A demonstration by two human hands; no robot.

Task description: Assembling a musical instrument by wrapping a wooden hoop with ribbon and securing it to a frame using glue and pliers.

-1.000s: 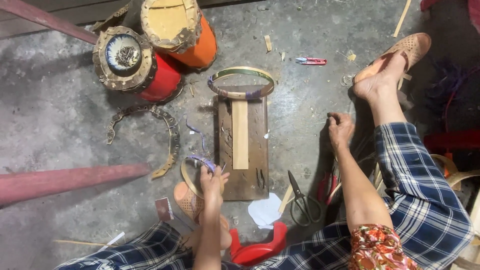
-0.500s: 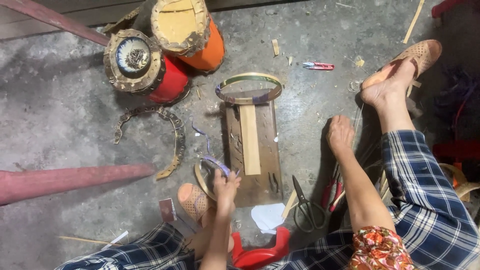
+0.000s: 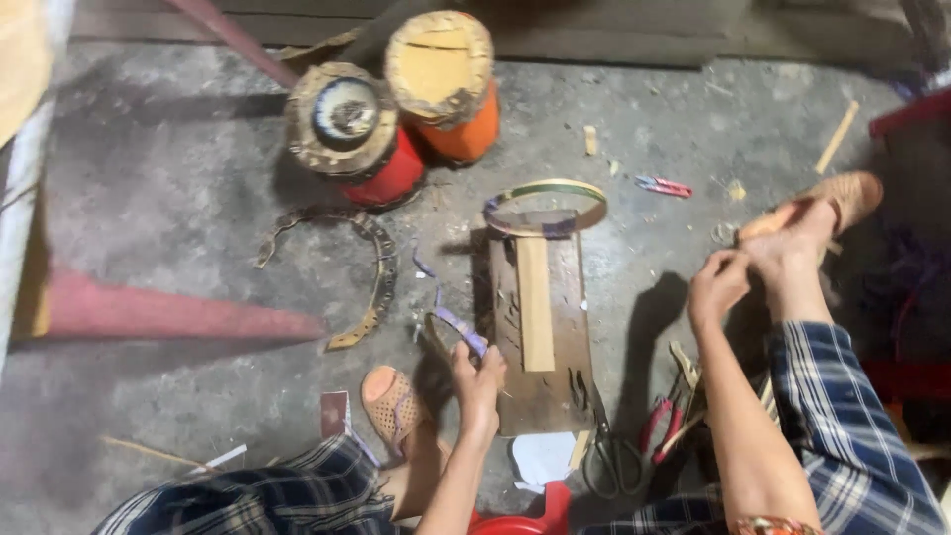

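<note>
Left hand (image 3: 478, 372) is pinching a purple-wrapped strip (image 3: 458, 330) at the wooden board's (image 3: 540, 337) 9 o'clock; right hand (image 3: 718, 287) loosely curled near the foot, empty. One hoop (image 3: 545, 206) looks finished at 12 o'clock, this strip still unbent.

grey concrete floor (image 3: 149, 228), and it's busy: a wooden board (image 3: 540, 337) lies mid-floor, a hoop (image 3: 546, 206) at its far end, two round drums (image 3: 396, 109) toward the far edge, scissors (image 3: 606, 451) and red pliers (image 3: 659, 421) at the near edge.

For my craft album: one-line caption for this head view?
Seated on grey concrete floor, left hand grips a purple-taped bent strip beside a brown wooden board; right hand rests by the foot.
</note>
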